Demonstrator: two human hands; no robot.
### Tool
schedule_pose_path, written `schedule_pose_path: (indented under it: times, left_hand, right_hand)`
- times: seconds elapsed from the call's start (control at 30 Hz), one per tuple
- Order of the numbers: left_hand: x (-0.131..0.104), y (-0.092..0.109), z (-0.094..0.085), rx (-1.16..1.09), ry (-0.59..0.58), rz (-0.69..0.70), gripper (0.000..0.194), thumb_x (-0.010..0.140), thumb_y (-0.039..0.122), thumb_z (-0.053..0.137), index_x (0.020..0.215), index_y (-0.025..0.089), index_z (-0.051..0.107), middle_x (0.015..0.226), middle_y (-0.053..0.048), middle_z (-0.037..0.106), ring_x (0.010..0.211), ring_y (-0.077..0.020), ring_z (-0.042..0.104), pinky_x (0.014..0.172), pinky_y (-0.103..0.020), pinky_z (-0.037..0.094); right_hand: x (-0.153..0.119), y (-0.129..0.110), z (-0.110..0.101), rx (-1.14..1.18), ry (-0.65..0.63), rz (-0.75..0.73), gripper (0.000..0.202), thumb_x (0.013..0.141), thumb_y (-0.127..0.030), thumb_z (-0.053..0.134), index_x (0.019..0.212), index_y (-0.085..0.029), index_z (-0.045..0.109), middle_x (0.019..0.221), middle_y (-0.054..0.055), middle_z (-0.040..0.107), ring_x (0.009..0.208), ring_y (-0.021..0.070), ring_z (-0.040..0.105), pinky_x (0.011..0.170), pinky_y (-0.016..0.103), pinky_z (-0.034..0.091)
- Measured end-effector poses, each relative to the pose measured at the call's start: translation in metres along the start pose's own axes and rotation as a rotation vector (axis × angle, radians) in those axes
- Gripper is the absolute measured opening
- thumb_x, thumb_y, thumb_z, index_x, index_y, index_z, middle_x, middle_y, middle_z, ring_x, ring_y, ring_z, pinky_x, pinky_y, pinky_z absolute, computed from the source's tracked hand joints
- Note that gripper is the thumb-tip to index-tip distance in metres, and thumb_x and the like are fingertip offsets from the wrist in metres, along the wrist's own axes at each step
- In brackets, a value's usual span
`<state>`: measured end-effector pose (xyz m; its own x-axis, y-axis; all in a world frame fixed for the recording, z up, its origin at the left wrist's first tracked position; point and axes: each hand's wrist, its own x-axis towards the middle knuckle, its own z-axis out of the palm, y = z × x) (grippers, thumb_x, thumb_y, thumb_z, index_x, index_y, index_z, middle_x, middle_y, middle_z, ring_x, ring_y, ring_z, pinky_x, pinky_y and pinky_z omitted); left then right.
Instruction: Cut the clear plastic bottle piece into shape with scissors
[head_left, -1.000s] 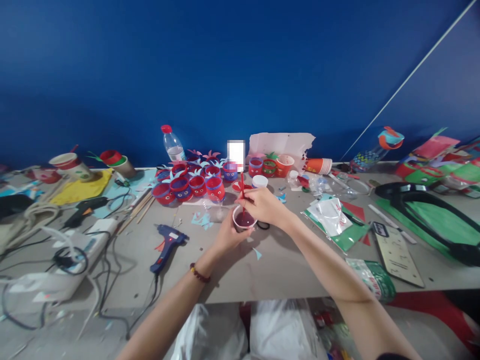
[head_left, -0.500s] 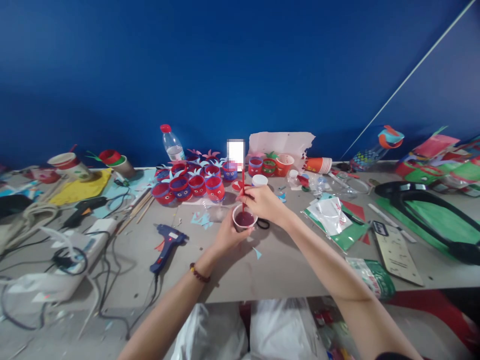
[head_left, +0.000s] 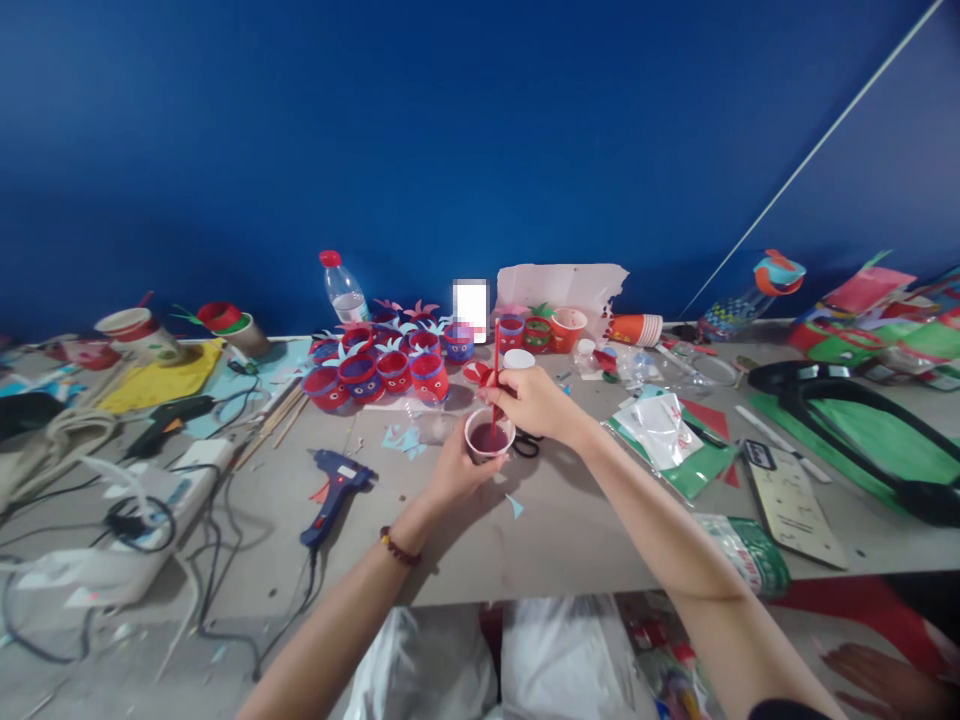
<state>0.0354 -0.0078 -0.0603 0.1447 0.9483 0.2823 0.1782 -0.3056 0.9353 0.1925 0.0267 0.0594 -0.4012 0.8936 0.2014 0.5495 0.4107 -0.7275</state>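
Note:
My left hand is wrapped round a white paper cup with dark red liquid in it, held tilted a little above the table. Between the fingers of my right hand is a thin red stick, upright, its lower end inside the cup. Black scissor handles show just right of the cup, partly hidden by my right hand. Behind my hands sit a small white cup and several red and purple cups with eyes and paper leaves.
A blue glue gun lies left of my hands, with a power strip and cables beyond it. Green packets, a phone-like slab and a black-framed object lie to the right. Another person's hand shows at the lower right.
The red stick and my right hand have shifted slightly right over the cup. Another person's hand has come into view at the lower right. My left hand has hardly moved.

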Motion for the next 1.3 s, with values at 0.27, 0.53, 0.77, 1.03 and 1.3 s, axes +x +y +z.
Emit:
schedule_pose_path:
  times: [0.27,0.53,0.77,1.03,1.3]
  left_hand:
    - [0.001,0.007,0.001,-0.014,-0.015,-0.027,0.058,0.068,0.028,0.077,0.120,0.024,0.052,0.117,-0.009,0.064,0.107,-0.0287,0.064,0.094,-0.050,0.052]
    - [0.000,0.000,0.001,0.016,0.006,-0.023,0.061,0.066,0.024,0.079,0.121,0.029,0.052,0.117,-0.007,0.064,0.107,-0.0286,0.064,0.094,-0.050,0.052]
    - [0.000,0.003,0.001,-0.009,-0.011,-0.017,0.057,0.068,0.027,0.078,0.120,0.027,0.052,0.118,-0.008,0.064,0.108,-0.0290,0.063,0.095,-0.053,0.051]
    - [0.000,0.001,0.001,-0.019,-0.003,-0.019,0.061,0.066,0.024,0.080,0.121,0.030,0.052,0.119,-0.008,0.064,0.109,-0.0297,0.064,0.094,-0.053,0.053]
    - [0.000,-0.001,0.002,-0.001,0.015,-0.005,0.061,0.067,0.024,0.079,0.122,0.030,0.052,0.118,-0.008,0.064,0.108,-0.0293,0.063,0.094,-0.052,0.052]
  right_hand:
    - [0.002,0.005,0.007,0.032,-0.038,-0.066,0.024,0.091,-0.022,0.056,0.070,-0.016,0.061,0.072,0.004,0.068,0.063,0.0127,0.059,0.060,0.024,0.041]
    - [0.003,-0.001,0.003,-0.059,0.104,-0.184,0.023,0.092,-0.018,0.056,0.070,-0.017,0.064,0.076,0.005,0.069,0.071,0.0149,0.061,0.067,0.025,0.041]
    - [-0.001,-0.003,0.002,-0.016,-0.021,-0.079,0.031,0.091,-0.022,0.056,0.061,-0.016,0.057,0.066,0.003,0.065,0.058,0.0120,0.057,0.054,0.024,0.038]
    - [0.004,0.008,0.006,0.098,0.000,-0.009,0.026,0.092,-0.026,0.055,0.067,-0.017,0.056,0.065,0.003,0.066,0.060,0.0135,0.063,0.057,0.024,0.043]
    - [0.003,0.001,0.006,-0.046,0.079,-0.159,0.025,0.092,-0.018,0.054,0.068,-0.017,0.061,0.078,0.006,0.069,0.072,0.0156,0.061,0.068,0.026,0.043]
